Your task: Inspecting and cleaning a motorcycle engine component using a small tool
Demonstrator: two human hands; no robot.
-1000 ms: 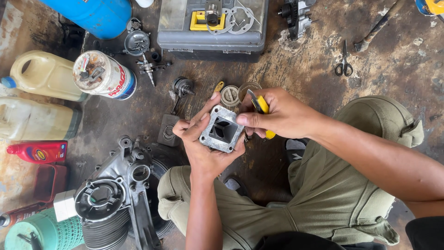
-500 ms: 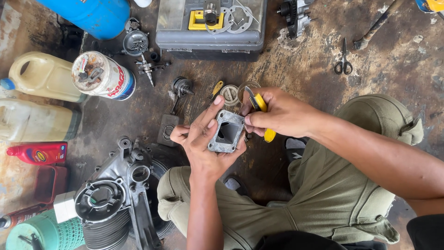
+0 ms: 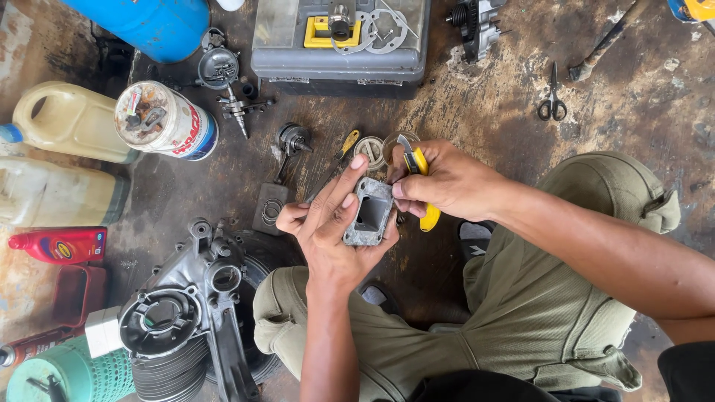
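My left hand [image 3: 328,231] holds a small square grey metal engine part [image 3: 368,212] with a rectangular opening, tilted on edge over my knees. My right hand [image 3: 447,182] grips a yellow-handled utility knife [image 3: 421,186], its blade tip near the part's upper right corner, thumb touching the part's edge. Both hands meet above the stained floor, just in front of a round gasket [image 3: 370,149] and a small yellow-handled screwdriver [image 3: 346,143].
A grey toolbox [image 3: 339,63] lies at the top, scissors [image 3: 552,104] to the right. A tin can [image 3: 167,119], pale jugs [image 3: 71,123], a red bottle [image 3: 59,244] and a blue drum [image 3: 149,22] stand left. An engine casing [image 3: 182,313] lies at lower left.
The left hand has turned the grey part from facing up to standing on edge. The right hand with the knife has come against the part's upper corner.
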